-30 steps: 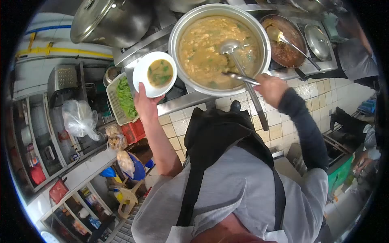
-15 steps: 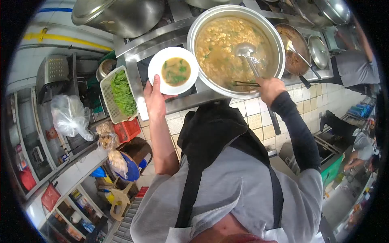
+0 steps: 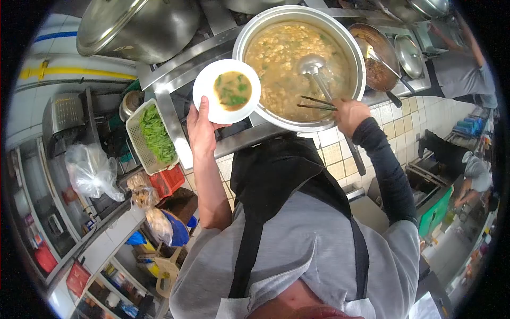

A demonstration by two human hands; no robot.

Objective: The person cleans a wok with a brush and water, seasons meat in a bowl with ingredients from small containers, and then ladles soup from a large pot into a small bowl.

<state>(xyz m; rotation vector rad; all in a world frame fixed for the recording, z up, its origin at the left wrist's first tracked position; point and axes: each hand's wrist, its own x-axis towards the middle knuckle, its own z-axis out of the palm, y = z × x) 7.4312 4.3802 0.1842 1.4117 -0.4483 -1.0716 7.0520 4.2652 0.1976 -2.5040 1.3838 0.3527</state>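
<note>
My left hand (image 3: pixel 202 130) grips a white bowl (image 3: pixel 204 80) by its rim, thumb on top. Inside the bowl is a brownish soup (image 3: pixel 232 91) with green leaves. My right hand (image 3: pixel 350 117) is closed at the long handle of a metal ladle (image 3: pixel 312 65), along with a pair of thin dark sticks (image 3: pixel 317 102) that look like chopsticks. The ladle's head rests at the surface of the soup in a large metal pot (image 3: pixel 359 69). Pale pieces and bits of green float in that soup. The bowl is at the pot's left side.
Left of the stove (image 3: pixel 236 137) sits a cream basket of green leaves (image 3: pixel 155 133). A pan (image 3: pixel 378 74) with a spatula and a metal lid (image 3: pixel 409 56) are on the right. A large lidded pot (image 3: pixel 154 34) stands at upper left. Other people (image 3: pixel 462 80) are at far right.
The view has shifted slightly, so the pots appear further left. The dark sticks in my right hand now point more upward and spread apart. Both hands keep their hold.
</note>
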